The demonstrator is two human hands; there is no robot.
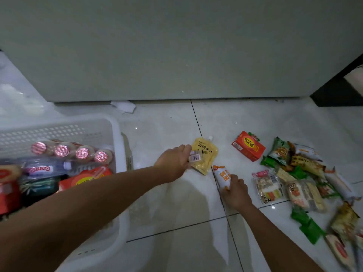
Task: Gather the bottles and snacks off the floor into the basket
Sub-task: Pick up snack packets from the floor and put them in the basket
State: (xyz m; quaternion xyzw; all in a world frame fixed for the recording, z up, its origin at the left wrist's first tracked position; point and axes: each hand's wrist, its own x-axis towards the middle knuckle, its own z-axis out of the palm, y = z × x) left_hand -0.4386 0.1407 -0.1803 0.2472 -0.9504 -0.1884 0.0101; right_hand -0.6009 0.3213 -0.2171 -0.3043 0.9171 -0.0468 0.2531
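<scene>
Our left grip (174,161) pinches the yellow juice pouch (207,154) by its edge. Our right grip (235,190) wraps a white-and-orange packet (221,176). The basket (59,120) sits at nine o'clock (already crowded), so the thinly held pouch may slip or land outside.

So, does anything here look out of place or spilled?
Only a crumpled white scrap on the floor by the grey cabinet: it is no snack. The snack pile is jumbled, nothing visibly spilled.
</scene>
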